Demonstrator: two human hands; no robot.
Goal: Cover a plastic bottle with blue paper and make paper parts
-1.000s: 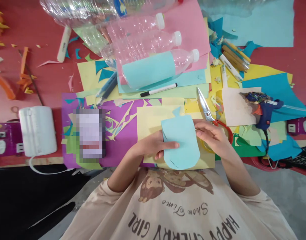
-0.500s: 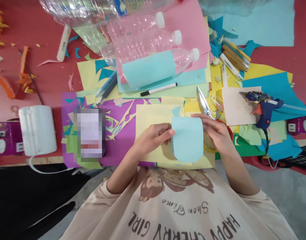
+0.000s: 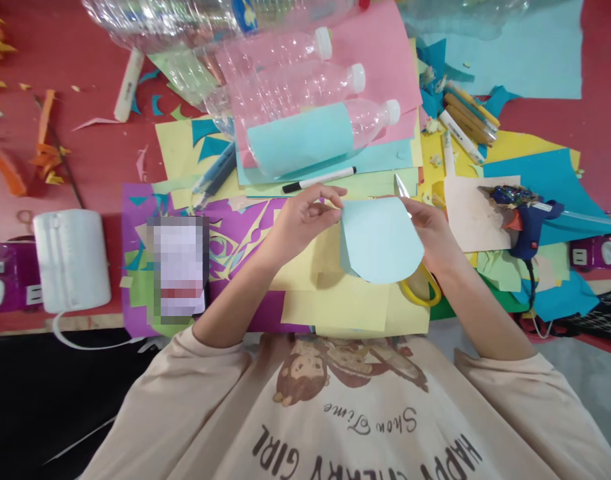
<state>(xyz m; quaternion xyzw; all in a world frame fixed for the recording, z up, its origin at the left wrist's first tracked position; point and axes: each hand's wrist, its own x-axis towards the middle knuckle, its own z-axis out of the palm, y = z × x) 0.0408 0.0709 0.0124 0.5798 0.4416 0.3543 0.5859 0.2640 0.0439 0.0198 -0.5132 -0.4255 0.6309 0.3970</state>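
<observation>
Right grip (image 3: 432, 230) pinches pale-blue paper (image 3: 380, 240), rounded end pointing toward the shirt (image 3: 355, 383); left grip (image 3: 305, 219) unclear.

Lt-blue paper cutout (image 3: 382, 243), flat-topped w/ rounded bottom, is held up by its upper R edge, broad face shown (darker strip seen along L edge), slightly skewed, over pale-yellow paper (image 3: 335, 310).

The red table (image 3: 100, 167) had a pale, wood-like strip (image 3: 12, 325) along its near edge and a soft sheen of light toward its left end. Mottled grey floor (image 3: 588, 347) showed below its near right side; a black surface (image 3: 45, 393), unidentifiable, lay below its near left.
</observation>
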